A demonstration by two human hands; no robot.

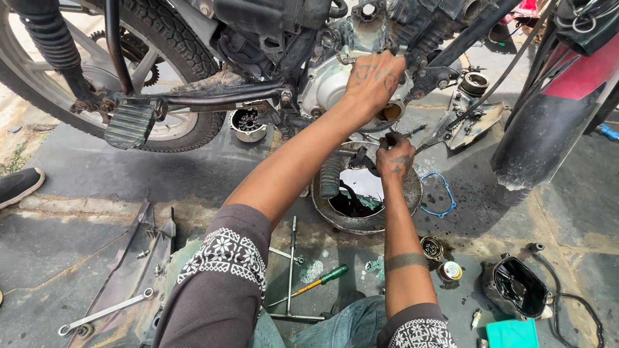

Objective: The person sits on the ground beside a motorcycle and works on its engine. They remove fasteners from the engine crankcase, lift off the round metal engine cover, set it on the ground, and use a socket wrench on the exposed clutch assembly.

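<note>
Head view: left hand [374, 77] on engine [335, 77]; right hand [394, 161] over oil pan [325, 212].

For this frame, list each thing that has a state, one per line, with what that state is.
left hand: raised against the engine, fingers closed on a small part there
right hand: gripping a dark tool over the pan
engine: side cover off, opened up
oil pan: on the ground, holding dark liquid
green-handled screwdriver: lying flat, unused
combination wrench: lying flat on a panel
blue gasket: loose on the ground
</note>
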